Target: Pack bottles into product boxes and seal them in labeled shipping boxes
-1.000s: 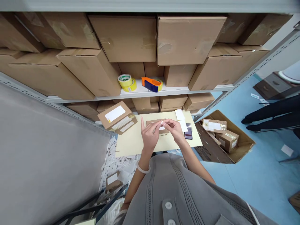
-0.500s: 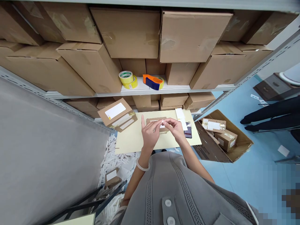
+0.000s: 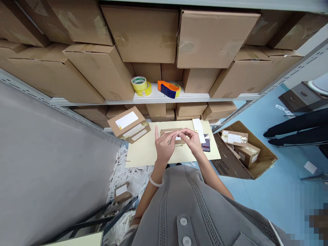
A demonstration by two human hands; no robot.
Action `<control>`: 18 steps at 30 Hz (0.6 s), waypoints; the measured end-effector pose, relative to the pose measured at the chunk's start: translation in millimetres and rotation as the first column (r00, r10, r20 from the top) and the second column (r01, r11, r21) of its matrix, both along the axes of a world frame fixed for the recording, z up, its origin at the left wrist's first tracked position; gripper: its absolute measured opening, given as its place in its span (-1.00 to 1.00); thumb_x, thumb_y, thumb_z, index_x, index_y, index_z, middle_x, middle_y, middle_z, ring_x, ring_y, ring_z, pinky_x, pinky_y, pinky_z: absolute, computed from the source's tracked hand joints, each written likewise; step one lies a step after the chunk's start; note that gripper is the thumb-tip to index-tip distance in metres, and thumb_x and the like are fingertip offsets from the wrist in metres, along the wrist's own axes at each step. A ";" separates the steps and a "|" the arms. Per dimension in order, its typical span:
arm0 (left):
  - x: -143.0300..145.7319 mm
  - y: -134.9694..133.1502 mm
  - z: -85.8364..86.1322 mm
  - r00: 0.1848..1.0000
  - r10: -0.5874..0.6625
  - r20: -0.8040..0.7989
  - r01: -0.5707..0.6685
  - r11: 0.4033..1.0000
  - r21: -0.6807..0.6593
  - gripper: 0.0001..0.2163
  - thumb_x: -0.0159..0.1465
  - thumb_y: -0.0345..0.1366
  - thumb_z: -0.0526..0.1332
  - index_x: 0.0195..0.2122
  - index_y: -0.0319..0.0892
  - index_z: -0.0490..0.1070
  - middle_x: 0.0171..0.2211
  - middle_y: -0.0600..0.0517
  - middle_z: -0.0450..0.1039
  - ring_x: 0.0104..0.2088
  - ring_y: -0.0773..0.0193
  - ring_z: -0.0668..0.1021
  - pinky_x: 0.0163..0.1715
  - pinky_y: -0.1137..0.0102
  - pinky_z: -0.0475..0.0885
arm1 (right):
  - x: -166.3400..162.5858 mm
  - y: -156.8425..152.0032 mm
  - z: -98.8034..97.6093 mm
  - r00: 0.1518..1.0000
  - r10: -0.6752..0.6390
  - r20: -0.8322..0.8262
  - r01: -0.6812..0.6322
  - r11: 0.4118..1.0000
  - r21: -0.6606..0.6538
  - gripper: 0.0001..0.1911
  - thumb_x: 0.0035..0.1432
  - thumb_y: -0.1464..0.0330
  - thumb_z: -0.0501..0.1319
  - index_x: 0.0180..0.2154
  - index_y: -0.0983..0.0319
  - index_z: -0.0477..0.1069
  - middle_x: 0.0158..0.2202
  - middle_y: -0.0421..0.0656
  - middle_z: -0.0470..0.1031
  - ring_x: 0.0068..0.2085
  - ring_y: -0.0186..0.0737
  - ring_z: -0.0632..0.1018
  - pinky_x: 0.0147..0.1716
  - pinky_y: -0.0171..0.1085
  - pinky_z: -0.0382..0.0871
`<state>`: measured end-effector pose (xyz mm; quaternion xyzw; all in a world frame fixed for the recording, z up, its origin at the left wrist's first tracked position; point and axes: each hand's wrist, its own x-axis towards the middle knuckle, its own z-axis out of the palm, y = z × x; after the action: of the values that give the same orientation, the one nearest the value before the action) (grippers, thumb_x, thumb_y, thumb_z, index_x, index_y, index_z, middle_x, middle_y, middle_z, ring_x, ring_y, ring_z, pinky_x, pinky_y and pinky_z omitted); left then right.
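Note:
My left hand (image 3: pixel 165 145) and my right hand (image 3: pixel 191 139) meet fingertip to fingertip above the pale tabletop (image 3: pixel 143 150). Both are closed in a pinch, and one finger of the left points away from the rest. Something tiny and whitish shows between the fingertips, too small to name. Beneath the hands lies a small cardboard box (image 3: pixel 166 131) with a white label, partly hidden by them. A white paper slip (image 3: pixel 198 128) and a dark phone (image 3: pixel 206 145) lie just right of my right hand.
A larger labelled carton (image 3: pixel 130 124) tilts at the table's left end. Yellow tape rolls (image 3: pixel 139 83) and an orange-blue tape dispenser (image 3: pixel 169 89) sit on the shelf among stacked cartons. At right stands an open carton (image 3: pixel 266 160) holding parcels. White paper strips (image 3: pixel 120 171) cover the floor at left.
The view has shifted very slightly. Both hands keep their fingertips together in nearly the same place, with only a small movement of the fingers.

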<state>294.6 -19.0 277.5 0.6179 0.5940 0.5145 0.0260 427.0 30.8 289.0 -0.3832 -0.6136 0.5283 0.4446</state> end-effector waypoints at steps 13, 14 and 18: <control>-5.2 -7.6 1.2 0.990 0.118 0.070 -0.114 0.991 -0.063 -0.85 0.36 -0.24 0.13 -0.32 -0.04 0.47 -0.33 0.14 0.61 -0.33 0.30 0.62 0.36 0.02 -0.03 | -15.3 3.8 -1.0 0.993 0.070 0.094 -0.079 0.993 0.088 -0.82 0.13 0.20 0.26 -0.41 0.16 0.50 -0.41 -0.21 0.52 -0.34 -0.24 0.47 -0.27 -0.25 0.32; -6.4 -9.7 1.1 0.987 0.130 0.091 -0.123 0.990 -0.072 -0.85 0.36 -0.25 0.12 -0.32 -0.05 0.46 -0.33 0.15 0.61 -0.33 0.31 0.62 0.37 0.03 -0.04 | -17.9 3.6 -1.3 0.992 0.086 0.097 -0.094 0.992 0.087 -0.81 0.13 0.19 0.26 -0.41 0.16 0.49 -0.41 -0.20 0.52 -0.34 -0.24 0.46 -0.28 -0.25 0.32; -13.7 -19.7 -0.7 0.962 0.192 0.196 -0.170 0.978 -0.121 -0.85 0.35 -0.26 0.12 -0.33 -0.06 0.44 -0.34 0.17 0.59 -0.35 0.34 0.61 0.37 0.07 -0.04 | -32.2 1.8 -2.3 0.979 0.165 0.118 -0.175 0.982 0.074 -0.81 0.12 0.19 0.26 -0.43 0.16 0.49 -0.42 -0.20 0.51 -0.36 -0.25 0.45 -0.30 -0.25 0.32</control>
<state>281.0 -38.7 276.8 0.5019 0.6679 0.5448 0.0722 394.8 32.6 286.7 -0.3391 -0.6897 0.5157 0.3787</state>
